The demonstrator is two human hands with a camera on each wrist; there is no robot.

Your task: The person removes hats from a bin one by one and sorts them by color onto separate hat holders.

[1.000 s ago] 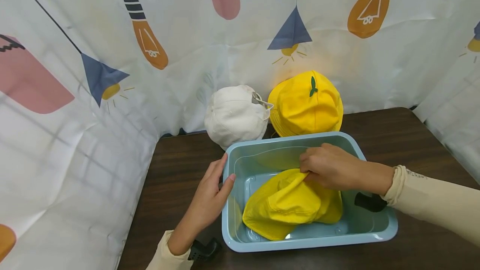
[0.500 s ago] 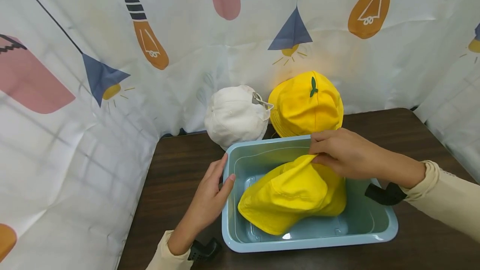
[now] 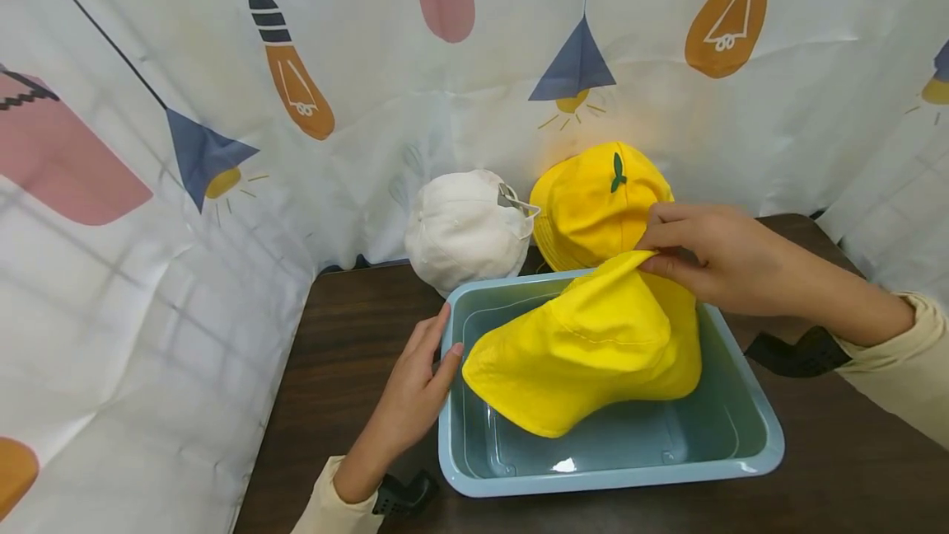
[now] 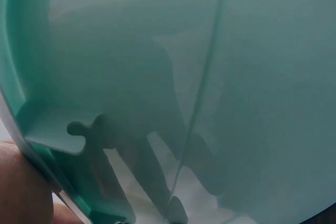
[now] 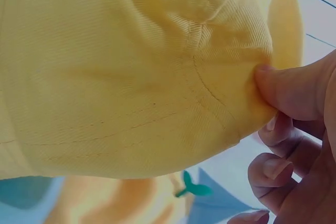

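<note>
My right hand [image 3: 722, 258] pinches the brim of a yellow cloth bucket hat [image 3: 593, 353] between thumb and fingertips, in the head view. The hat hangs tilted over a light blue plastic tub [image 3: 615, 480], its lower brim dipping inside the walls. Up close in the right wrist view, the thumb [image 5: 289, 90] presses on the stitched yellow fabric [image 5: 121, 93]. My left hand [image 3: 415, 377] rests against the tub's left rim, its fingers fairly straight along the side and the thumb at the rim. The left wrist view is filled by the smooth tub wall [image 4: 121, 66] with finger reflections.
Behind the tub stand a white cap [image 3: 470, 229] with a strap and buckle, and another yellow bucket hat [image 3: 593, 196] with a green sprout. All sit on a dark wooden table [image 3: 356, 336]. A printed white curtain [image 3: 415, 122] closes off the back and sides.
The right hand has raised the yellow bucket hat from the tub floor, up and to the right, uncovering more of the bottom. The left hand has stayed at the rim.
</note>
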